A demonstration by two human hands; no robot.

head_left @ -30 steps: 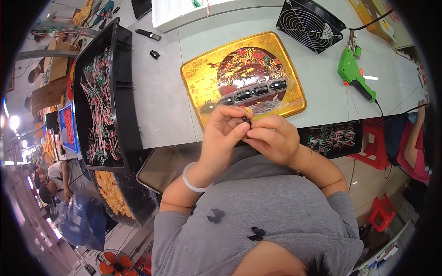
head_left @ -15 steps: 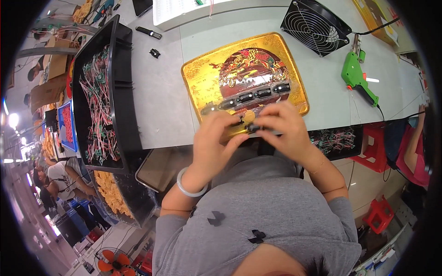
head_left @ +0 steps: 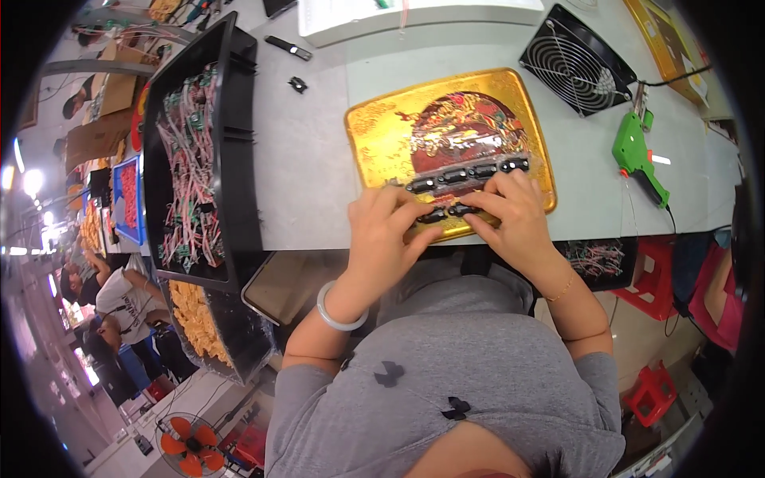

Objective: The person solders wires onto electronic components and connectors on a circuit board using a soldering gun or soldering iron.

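On the table in front of me lies a gold rectangular tray [head_left: 382, 147] with a dark red round picture. Across it runs a row of small black plastic parts [head_left: 453, 176], which seems to lie on a clear strip. Nearer to me sit two more of these parts, partly covered by fingers. My left hand [head_left: 388, 225] has its fingertips closed at the left black part [head_left: 434, 216]. My right hand [head_left: 512, 213] pinches at the right black part [head_left: 460, 210], its fingers curled over the tray's near side. Fingertips hide the exact grip of both hands.
A black bin [head_left: 241, 151] of wired circuit boards stands at left. A loose black part [head_left: 297, 84] and a black strap-like piece [head_left: 288, 48] lie beyond it. At right are a black fan [head_left: 578, 60] and a green glue gun [head_left: 637, 155] with its cord.
The whole view has shifted, so the tray sits further right in the picture. Two black parts now show side by side in the near row, with my fingers lower on them.
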